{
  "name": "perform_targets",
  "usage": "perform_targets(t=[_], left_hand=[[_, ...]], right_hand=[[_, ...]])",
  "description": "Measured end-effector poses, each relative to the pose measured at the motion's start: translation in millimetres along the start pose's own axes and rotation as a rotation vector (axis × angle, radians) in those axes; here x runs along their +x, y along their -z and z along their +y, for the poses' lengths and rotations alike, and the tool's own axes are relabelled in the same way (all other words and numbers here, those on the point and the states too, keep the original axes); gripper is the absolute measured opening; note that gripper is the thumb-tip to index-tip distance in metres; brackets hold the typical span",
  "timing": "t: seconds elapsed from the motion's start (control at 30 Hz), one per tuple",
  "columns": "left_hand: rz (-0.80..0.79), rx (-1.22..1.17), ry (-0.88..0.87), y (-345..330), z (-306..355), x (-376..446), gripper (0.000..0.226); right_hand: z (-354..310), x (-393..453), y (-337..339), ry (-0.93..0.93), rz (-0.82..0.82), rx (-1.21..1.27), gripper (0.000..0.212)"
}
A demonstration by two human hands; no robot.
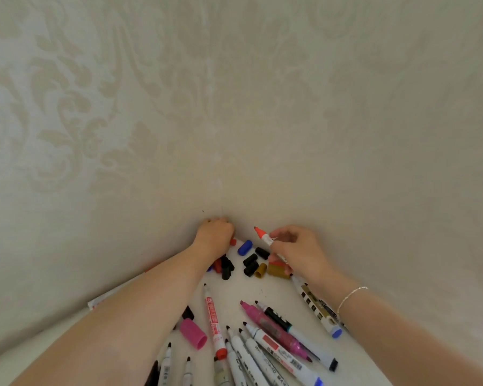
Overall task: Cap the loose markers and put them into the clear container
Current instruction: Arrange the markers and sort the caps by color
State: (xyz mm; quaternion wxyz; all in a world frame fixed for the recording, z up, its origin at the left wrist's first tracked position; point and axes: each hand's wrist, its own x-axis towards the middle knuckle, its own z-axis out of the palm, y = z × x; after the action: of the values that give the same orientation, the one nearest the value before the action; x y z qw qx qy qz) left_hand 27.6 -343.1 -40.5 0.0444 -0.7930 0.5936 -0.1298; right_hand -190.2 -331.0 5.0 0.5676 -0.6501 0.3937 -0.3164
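Observation:
My right hand [297,250] pinches an uncapped red-tipped marker [264,237], tip pointing up and left toward the wall corner. My left hand [214,234] is curled over a small red cap [232,242] in the corner; its fingers are hidden. Loose caps lie between the hands: a blue cap [244,247], several black caps [250,263] and a gold cap [260,270]. Several uncapped markers [265,346] are fanned out nearer to me, among them a red marker [214,321] and a pink marker [273,330]. A pink cap [193,333] lies by my left forearm. No clear container is in view.
The white surface [251,291] narrows into a corner between two patterned walls [221,162]. A gold-and-white marker [317,309] lies under my right wrist along the right wall. A paper or packet edge [103,299] shows under my left forearm.

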Motion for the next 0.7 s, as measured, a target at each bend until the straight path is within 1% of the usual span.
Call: perform_targets(t=[0.07,0.1,0.13,0.2,0.23,0.27,0.3,0.37,0.43,0.47,0.6,0.7], left_hand=[[0.038,-0.056,-0.006,0.9,-0.1,-4.4,0.019],[0.081,-0.185,0.016,3.2,0.9,-8.1,0.019],[0.137,-0.398,0.073,7.9,2.9,-12.7,0.019],[0.211,-1.035,0.22,24.8,9.4,-25.2,0.017],[0.212,-1.324,0.255,33.6,11.8,-32.3,0.018],[0.192,-1.54,0.277,41.3,13.5,-39.4,0.021],[0.155,-1.7,0.288,47.0,14.0,-45.5,0.023],[0.083,-1.929,0.294,58.3,12.4,-58.0,0.021],[0.037,-2.084,0.314,66.0,8.9,-66.4,0.021],[0.029,-2.124,0.331,69.0,7.6,-69.8,0.021],[0.023,-2.136,0.379,76.4,7.3,-78.9,0.023],[0.027,-2.121,0.411,81.7,7.1,-84.2,0.026]], right_hand=[[0.3,-0.3,-2.0,0.0,-0.003,-0.001,0.008],[0.1,-1.1,-2.6,0.003,-0.001,0.0,0.008],[-0.4,-1.7,-2.9,0.01,0.003,0.0,0.008],[-1.8,-2.6,-2.5,0.031,0.021,-0.008,0.011],[-2.9,-3.0,-2.5,0.047,0.027,-0.007,0.013],[-4.4,-3.7,-2.6,0.066,0.031,0.002,0.014],[-5.9,-4.6,-2.9,0.085,0.033,0.012,0.016],[-9.4,-7.2,-3.1,0.121,0.035,0.023,0.017],[-13.4,-11.2,-3.7,0.15,0.026,0.029,0.016],[-15.4,-13.7,-4.3,0.16,0.018,0.032,0.016],[-22.0,-24.5,-9.2,0.184,-0.014,0.047,0.018],[-23.8,-31.3,-13.9,0.206,-0.024,-0.009,0.019]])
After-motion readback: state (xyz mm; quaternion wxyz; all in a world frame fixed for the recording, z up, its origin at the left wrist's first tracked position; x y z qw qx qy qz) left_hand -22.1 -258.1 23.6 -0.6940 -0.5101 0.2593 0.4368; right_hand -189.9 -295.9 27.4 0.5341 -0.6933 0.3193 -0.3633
